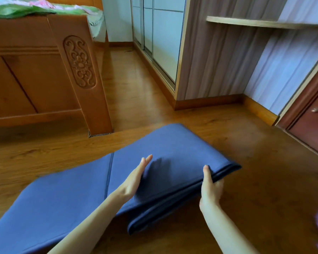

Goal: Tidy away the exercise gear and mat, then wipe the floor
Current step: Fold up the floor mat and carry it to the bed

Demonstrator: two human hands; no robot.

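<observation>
While the blue mat (66,198) lies half-folded on the wooden floor (246,143) beside the bed (35,74), the left hand (134,177) presses flat, fingers straight; the right hand (210,186) pinches the stacked edge. Square the layers before folding on.

A folded mat (173,153) is lying across the floor (246,143) in the lower centre of the frame, its stacked layers sitting at lower right, with a bed (35,70) standing at upper left and a shelf (264,22) hanging at upper right.
</observation>
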